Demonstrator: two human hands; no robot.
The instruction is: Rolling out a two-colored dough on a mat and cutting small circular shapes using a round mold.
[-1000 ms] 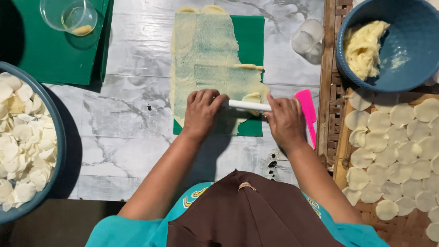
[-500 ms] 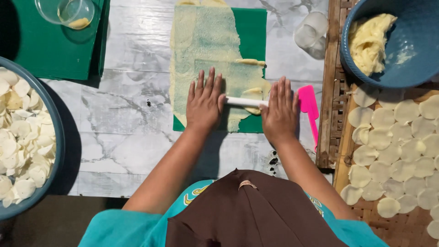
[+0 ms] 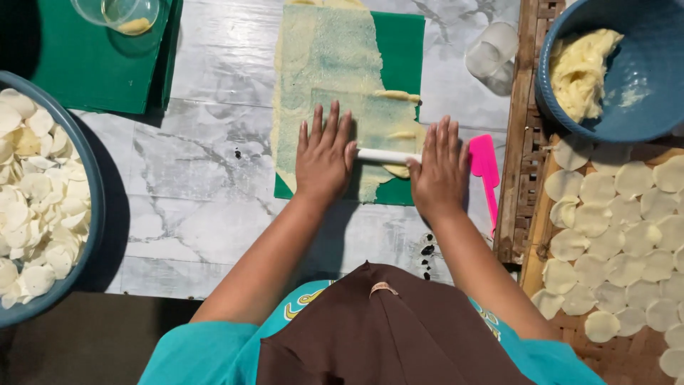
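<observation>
My left hand [image 3: 324, 160] and my right hand [image 3: 438, 171] lie flat, fingers stretched forward, on the two ends of a thin white rolling pin [image 3: 385, 155]. The pin lies crosswise on the near end of a thin yellowish dough sheet [image 3: 328, 64]. The sheet is spread over a green mat [image 3: 406, 50] on the marble tabletop [image 3: 199, 185]. Small folds of thicker dough sit by the pin's right side. Neither hand curls around the pin; the palms press on it.
A pink scraper [image 3: 486, 167] lies right of my right hand. A clear cup [image 3: 491, 57] stands beyond it. A blue bowl [image 3: 648, 64] holds a dough lump [image 3: 581, 71]. Round dough discs [image 3: 620, 235] cover a woven tray; another bowl [image 3: 92, 199] of discs sits left. A clear container [image 3: 128, 14] rests on a green board [image 3: 85, 64].
Both hands have slid forward over the pin, going from curled fingers to flat, outstretched ones. The pin has rolled slightly away from me along the dough.
</observation>
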